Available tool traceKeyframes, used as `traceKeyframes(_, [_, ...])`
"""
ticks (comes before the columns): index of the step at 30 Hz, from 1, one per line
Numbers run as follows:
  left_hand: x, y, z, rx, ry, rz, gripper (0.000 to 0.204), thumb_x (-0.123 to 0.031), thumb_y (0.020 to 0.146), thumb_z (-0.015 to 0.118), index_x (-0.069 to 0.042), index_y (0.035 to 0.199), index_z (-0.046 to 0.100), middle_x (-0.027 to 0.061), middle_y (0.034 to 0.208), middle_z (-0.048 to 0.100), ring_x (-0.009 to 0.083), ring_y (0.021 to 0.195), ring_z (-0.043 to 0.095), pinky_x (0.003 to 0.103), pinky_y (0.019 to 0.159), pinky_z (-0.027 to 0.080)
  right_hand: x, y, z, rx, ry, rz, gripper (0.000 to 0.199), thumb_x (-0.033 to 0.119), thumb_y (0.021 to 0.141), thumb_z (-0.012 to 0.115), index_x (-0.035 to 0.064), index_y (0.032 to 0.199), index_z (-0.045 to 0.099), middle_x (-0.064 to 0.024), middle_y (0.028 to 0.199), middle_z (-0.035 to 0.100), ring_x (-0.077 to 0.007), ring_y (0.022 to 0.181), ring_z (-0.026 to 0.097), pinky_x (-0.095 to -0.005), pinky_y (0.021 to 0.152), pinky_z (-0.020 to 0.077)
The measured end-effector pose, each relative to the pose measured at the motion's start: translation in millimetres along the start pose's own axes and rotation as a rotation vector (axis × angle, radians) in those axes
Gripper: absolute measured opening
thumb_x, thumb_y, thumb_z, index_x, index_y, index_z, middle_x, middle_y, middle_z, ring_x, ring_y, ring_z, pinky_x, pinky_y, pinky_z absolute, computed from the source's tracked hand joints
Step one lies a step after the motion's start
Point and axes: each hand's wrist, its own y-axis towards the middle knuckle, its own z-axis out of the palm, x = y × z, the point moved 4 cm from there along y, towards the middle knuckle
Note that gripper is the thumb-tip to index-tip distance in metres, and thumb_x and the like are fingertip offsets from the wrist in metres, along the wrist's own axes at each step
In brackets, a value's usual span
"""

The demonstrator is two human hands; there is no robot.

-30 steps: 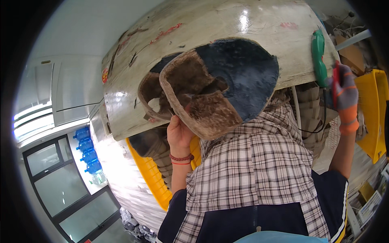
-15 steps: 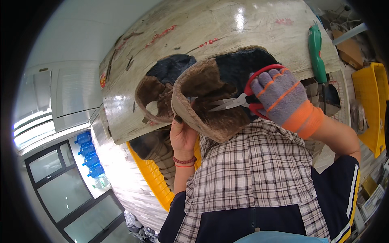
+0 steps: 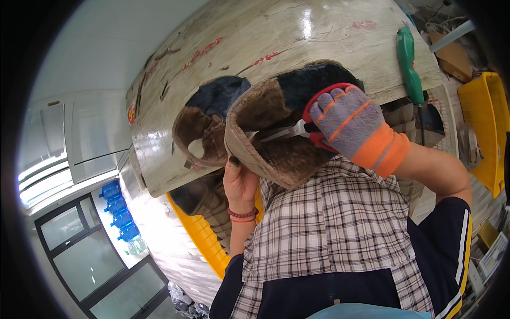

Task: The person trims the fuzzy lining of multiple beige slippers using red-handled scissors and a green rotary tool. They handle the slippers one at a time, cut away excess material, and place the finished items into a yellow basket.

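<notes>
My left hand (image 3: pixel 240 181), bare, pinches the near left rim of a brown fur-lined piece (image 3: pixel 255 151), curved into an open loop with a dark blue stretch along its far side. Its thumb, dark at the tip, lies on the outside while the other fingers are partly hidden. My right hand (image 3: pixel 353 119), in a grey and orange glove, grips red-handled scissors (image 3: pixel 291 131). Their blades reach into the hollow of the loop, over the brown fur. Beside it on the left, a similar brown and dark blue loop (image 3: pixel 183 127) lies on the table.
The worn, pale table (image 3: pixel 297 34) carries red marks and dark scratches. A green-handled tool (image 3: pixel 408 64) lies at its right edge. Below the left edge stands a yellow basket (image 3: pixel 197 234) with brown pieces inside. Another yellow crate (image 3: pixel 481 133) is at the far right.
My right hand and the scissors have shifted left, deeper over the inside of the loop, and the blades look closer together. My left hand keeps its hold on the rim.
</notes>
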Motion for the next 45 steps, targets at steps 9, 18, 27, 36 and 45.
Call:
traceKeyframes(9, [1, -2, -15, -0.04, 0.0, 0.011, 0.057, -0.014, 0.083, 0.066, -0.006, 0.135, 0.042, 0.0078, 0.138, 0.045, 0.026, 0.129, 0.038, 0.042, 0.112, 0.027, -23, -22, -9, 0.062, 0.112, 0.229, 0.042, 0.04, 0.068, 0.072, 0.0074, 0.092, 0.061, -0.0097, 0.089, 0.061, -0.0241, 0.086, 0.059, -0.0359, 0.075, 0.0467])
traceKeyframes(18, [12, 5, -8, -0.015, -0.047, -0.012, 0.051, -0.016, 0.088, 0.059, -0.007, 0.135, 0.042, 0.0067, 0.139, 0.044, 0.0251, 0.13, 0.037, 0.044, 0.112, 0.023, -40, -50, -7, -0.054, 0.291, 0.477, 0.043, 0.036, 0.068, 0.076, 0.0064, 0.097, 0.061, -0.0092, 0.085, 0.062, -0.025, 0.078, 0.061, -0.0355, 0.071, 0.0488])
traceKeyframes(27, [34, 10, 95, 0.079, 0.886, 0.341, 0.034, 0.006, 0.086, 0.05, -0.001, 0.119, 0.055, 0.0132, 0.132, 0.049, 0.019, 0.12, 0.046, 0.03, 0.102, 0.035, -30, -36, 62, -0.318, 1.407, 0.501, 0.045, 0.024, 0.081, 0.069, -0.0019, 0.115, 0.054, -0.0073, 0.097, 0.064, -0.0186, 0.09, 0.06, -0.0306, 0.081, 0.0481])
traceKeyframes(36, [-63, -77, -52, -1.014, 0.942, 0.832, 0.02, -0.017, 0.093, 0.054, -0.001, 0.101, 0.046, 0.0051, 0.089, 0.05, 0.0119, 0.079, 0.048, 0.024, 0.071, 0.042, -101, -100, 95, -0.752, 2.496, 0.159, 0.053, 0.036, 0.092, 0.049, 0.0122, 0.137, 0.035, -0.0102, 0.132, 0.047, -0.0279, 0.114, 0.052, -0.0411, 0.096, 0.0448])
traceKeyframes(45, [-77, -44, -67, -0.692, 0.702, 0.478, 0.043, -0.031, 0.095, 0.05, 0.0, 0.125, 0.052, 0.0117, 0.119, 0.06, 0.0088, 0.089, 0.054, 0.018, 0.061, 0.034, -108, -100, 87, -0.826, 2.29, 0.271, 0.045, 0.034, 0.095, 0.043, 0.0129, 0.134, 0.041, -0.0091, 0.126, 0.051, -0.0241, 0.112, 0.052, -0.0354, 0.094, 0.0446])
